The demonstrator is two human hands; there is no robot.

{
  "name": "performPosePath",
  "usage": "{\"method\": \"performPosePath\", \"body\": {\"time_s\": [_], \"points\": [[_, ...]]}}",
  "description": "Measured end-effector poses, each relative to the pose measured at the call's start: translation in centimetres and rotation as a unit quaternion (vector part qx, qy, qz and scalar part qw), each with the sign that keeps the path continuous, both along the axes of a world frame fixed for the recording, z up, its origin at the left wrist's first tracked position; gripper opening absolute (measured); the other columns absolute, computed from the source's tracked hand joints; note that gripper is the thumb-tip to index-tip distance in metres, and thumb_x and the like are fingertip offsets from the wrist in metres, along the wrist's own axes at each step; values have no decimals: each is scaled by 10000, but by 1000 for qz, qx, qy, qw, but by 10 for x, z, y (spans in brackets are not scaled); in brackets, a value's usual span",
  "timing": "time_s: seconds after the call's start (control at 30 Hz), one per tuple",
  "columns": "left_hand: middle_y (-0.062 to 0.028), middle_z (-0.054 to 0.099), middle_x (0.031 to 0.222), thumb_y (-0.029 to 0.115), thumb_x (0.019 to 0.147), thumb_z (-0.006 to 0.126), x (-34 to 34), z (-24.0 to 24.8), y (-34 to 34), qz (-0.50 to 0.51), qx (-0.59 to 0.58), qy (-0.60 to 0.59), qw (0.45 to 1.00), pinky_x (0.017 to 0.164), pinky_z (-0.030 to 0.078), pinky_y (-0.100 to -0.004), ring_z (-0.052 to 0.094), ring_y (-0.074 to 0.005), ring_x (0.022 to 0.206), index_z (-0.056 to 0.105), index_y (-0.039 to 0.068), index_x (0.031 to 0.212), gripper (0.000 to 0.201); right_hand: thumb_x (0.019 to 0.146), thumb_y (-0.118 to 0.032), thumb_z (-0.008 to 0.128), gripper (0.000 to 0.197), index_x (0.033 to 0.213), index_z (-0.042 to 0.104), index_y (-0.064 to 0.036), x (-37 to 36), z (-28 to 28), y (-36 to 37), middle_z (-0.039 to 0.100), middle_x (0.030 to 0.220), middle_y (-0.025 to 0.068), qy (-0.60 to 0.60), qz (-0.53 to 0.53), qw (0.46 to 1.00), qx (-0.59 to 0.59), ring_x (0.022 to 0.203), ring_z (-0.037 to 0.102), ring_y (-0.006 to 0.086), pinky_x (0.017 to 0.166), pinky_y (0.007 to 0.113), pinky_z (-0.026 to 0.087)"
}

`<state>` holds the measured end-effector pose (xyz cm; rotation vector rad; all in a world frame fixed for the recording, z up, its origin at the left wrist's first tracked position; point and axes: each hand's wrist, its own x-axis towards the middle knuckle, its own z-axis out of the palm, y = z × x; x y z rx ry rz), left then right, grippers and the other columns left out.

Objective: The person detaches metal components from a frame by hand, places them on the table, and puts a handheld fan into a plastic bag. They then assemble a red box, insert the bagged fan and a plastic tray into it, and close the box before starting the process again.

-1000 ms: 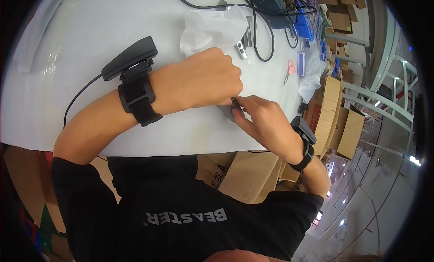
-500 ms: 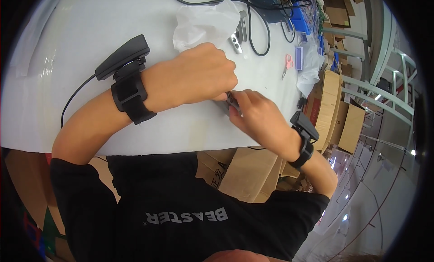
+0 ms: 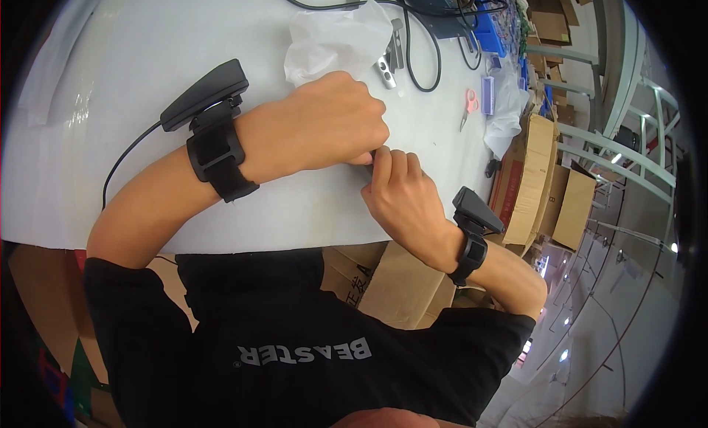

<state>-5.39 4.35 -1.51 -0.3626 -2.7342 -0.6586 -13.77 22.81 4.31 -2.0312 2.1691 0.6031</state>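
Over the white table, my left hand (image 3: 328, 122) is closed in a fist, knuckles up, with its fingertips hidden beneath. Against it, my right hand (image 3: 404, 192) is also closed, its fingers curled together at the left hand's thumb side. A sliver of a small grey metal part (image 3: 372, 162) shows where the two hands meet; most of it is covered by the fingers. Just beyond the left hand lies a crumpled white plastic bag (image 3: 335, 46). Beside the bag are silvery metal pieces with holes (image 3: 386, 72).
Black cables (image 3: 435, 66) loop across the far side of the white table (image 3: 295, 214). Pink-handled scissors (image 3: 470, 103) lie to the right, next to a small purple box (image 3: 487, 96) and clear plastic (image 3: 505, 122). Cardboard boxes (image 3: 535, 177) stand past the table's right edge.
My right hand has turned and shifted slightly left and nearer, its fingers now curled over the metal part, which shows less. My left hand has barely moved.
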Motion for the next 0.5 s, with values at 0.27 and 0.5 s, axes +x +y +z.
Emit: {"method": "performPosePath", "body": {"time_s": [0.27, 0.5], "points": [[-32, 618, 776, 344, 799, 760, 1, -1, 0, -6, -6, 4, 1000, 611, 505, -340, 638, -220, 796, 721, 88, 772, 260, 833, -66, 661, 192, 971, 587, 45, -26, 24, 4, 630, 809, 187, -194, -87, 977, -13, 705, 628, 363, 622, 422, 520], [-29, 629, 821, 343, 814, 750, 4, -2, 0, -1, -14, 14, 1000, 626, 513, -337, 640, -219, 831, 730, 96, 820, 248, 847, -99, 657, 162, 851, 580, 44, -28, 25, -3, 615, 727, 187, -199, -73, 977, 10, 660, 617, 377, 621, 436, 515]]}}
